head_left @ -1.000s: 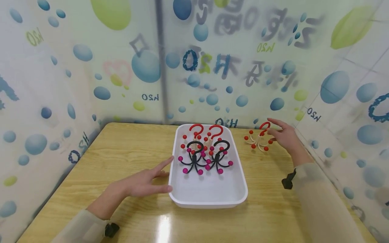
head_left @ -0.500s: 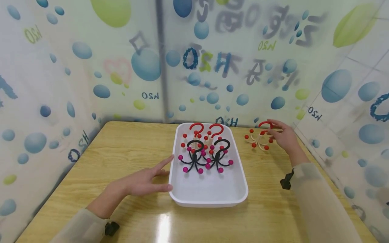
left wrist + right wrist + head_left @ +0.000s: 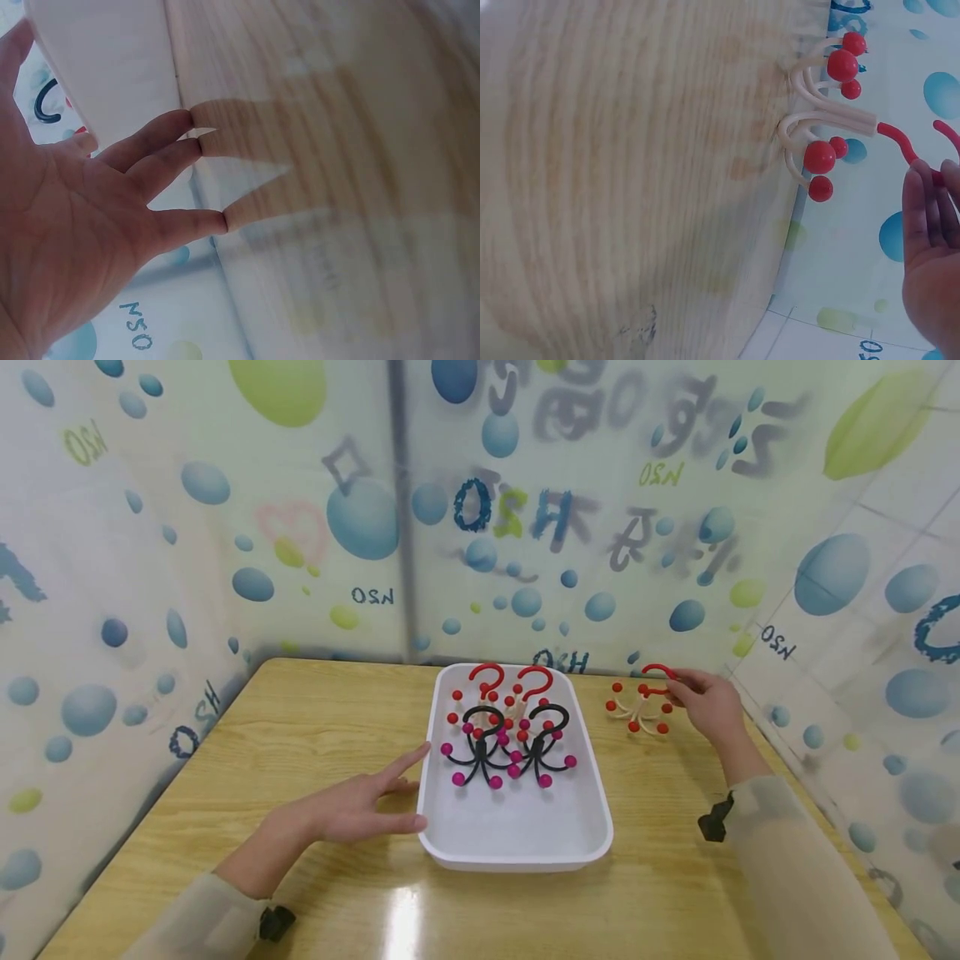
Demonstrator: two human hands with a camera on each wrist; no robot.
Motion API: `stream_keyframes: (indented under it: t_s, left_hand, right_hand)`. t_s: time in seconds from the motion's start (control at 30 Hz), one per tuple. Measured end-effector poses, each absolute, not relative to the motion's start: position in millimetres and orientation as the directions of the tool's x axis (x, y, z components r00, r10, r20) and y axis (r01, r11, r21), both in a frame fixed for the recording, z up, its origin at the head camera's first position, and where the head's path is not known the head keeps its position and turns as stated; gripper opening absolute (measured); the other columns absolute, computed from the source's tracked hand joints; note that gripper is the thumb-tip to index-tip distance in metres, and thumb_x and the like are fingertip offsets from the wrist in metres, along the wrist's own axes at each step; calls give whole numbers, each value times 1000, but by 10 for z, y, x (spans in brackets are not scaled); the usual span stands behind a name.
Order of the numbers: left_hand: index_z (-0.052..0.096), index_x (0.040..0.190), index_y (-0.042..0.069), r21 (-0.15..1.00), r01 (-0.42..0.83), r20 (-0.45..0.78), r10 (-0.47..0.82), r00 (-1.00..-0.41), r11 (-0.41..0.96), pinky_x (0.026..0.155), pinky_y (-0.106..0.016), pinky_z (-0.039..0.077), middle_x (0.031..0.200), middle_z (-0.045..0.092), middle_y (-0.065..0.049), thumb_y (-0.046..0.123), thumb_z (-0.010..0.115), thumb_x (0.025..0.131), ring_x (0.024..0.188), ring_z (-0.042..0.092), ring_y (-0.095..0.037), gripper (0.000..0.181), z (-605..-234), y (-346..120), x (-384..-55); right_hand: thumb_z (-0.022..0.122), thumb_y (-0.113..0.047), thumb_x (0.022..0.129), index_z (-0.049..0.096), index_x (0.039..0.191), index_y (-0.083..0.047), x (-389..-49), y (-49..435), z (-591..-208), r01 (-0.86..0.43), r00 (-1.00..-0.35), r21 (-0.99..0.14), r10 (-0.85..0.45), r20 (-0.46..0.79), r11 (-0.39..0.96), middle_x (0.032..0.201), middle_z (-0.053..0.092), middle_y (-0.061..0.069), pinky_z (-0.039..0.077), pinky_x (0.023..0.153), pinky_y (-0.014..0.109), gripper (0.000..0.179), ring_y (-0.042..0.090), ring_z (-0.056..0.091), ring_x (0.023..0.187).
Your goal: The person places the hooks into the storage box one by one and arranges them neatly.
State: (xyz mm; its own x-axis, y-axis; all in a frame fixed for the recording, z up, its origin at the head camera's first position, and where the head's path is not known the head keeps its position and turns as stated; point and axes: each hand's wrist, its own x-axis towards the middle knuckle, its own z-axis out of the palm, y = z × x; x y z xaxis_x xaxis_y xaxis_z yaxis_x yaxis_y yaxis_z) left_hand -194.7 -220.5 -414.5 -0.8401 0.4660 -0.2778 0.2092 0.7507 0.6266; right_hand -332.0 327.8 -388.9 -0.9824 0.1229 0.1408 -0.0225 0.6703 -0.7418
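Observation:
My right hand (image 3: 712, 706) pinches the red hook of a claw hanger (image 3: 855, 118) at the table's back right. Its cream prongs curve up to red balls and stand on the table. Spread fingers and thumb of my left hand (image 3: 356, 810) touch the left side of a white tray (image 3: 517, 839). Inside, towards the back, are two black claw hangers (image 3: 481, 752) with magenta balls. Behind them are two more hangers with red hooks (image 3: 536, 669) and red balls, their prongs partly hidden by the black ones.
The tray stands mid-table, its front half showing bare white floor. Wood-grain tabletop (image 3: 300, 727) extends on both sides of it. Patterned walls (image 3: 315, 527) enclose the back and both sides, close behind the tray and the right-hand hanger.
My right fingers have closed around the red hook, which has turned to point right. The prongs and balls have rotated with it. My left hand and the tray stay put.

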Motion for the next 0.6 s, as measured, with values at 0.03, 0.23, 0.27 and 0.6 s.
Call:
stream_keyframes:
  t_s: [0.03,0.23,0.27,0.6]
  left_hand:
    - [5,177,45,625,210,-278,466,-840,752,126,-76,33,166,57,-9,71,68,99,157,46,-48,103,-4145,-2204,-1947]
    - [5,177,43,621,217,-270,466,-843,753,126,-75,34,166,57,-10,70,68,100,157,47,-48,103,-4146,-2202,-1941]
    - [5,177,43,621,218,-270,466,-843,753,126,-75,34,166,57,-10,70,68,100,157,47,-48,103,-4146,-2201,-1940]
    - [5,176,46,626,203,-277,458,-845,753,125,-77,33,165,58,-10,70,69,99,158,45,-48,103,-4143,-2195,-1934]
  right_hand:
    - [59,-36,115,59,156,-1,-3296,3280,-3886,-19,-981,-741,129,142,672,138,71,26,55,78,7,54,-9,68,88]
    - [61,-42,113,63,153,-4,-3102,3308,-3833,-52,-976,-769,131,175,637,124,76,11,53,77,8,55,-1,71,92]
    - [62,-43,112,65,151,-4,-3060,3317,-3821,-61,-975,-777,129,181,626,118,77,5,53,76,9,55,0,71,92]
    - [70,-39,109,74,136,-15,-2559,3265,-3687,-153,-967,-815,84,239,559,95,73,-28,56,73,14,37,-1,70,88]
